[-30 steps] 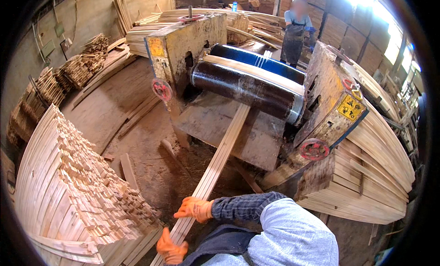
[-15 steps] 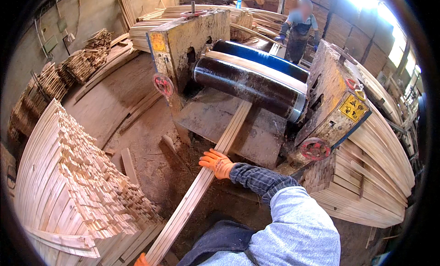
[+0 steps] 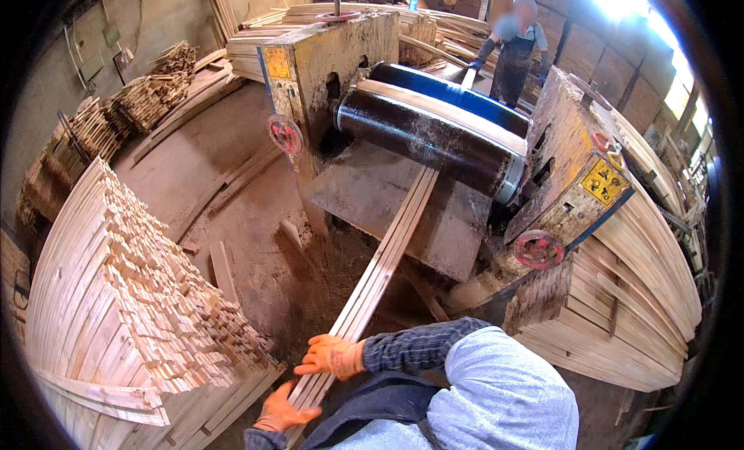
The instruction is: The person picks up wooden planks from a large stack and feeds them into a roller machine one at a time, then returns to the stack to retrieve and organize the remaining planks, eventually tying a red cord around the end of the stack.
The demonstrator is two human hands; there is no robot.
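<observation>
Several long, narrow wooden strips [image 3: 380, 276] lie side by side and run from my body up into a wide roller machine. Their far ends go under its dark front roller [image 3: 422, 144]. My right hand [image 3: 335, 357], in an orange glove, is closed over the strips from above. Nearer my body, my left hand [image 3: 285, 411], in a matching glove, grips the same strips by their near end, its thumb across the top. The metal feed plate [image 3: 356, 190] beneath the strips is coated in dust.
A tall stack of wooden strips [image 3: 147, 295] stands at the left, another stack [image 3: 628, 295] at the right. Red handwheels [image 3: 539, 249] stick out from the machine's sides. Beyond the rollers a person [image 3: 513, 51] in a dark apron touches a pale strip [image 3: 469, 78].
My right hand has slid back along the strips toward my body. My left hand has come further into view beside it. At the far side, a pale strip sticks up more above the blue roller.
</observation>
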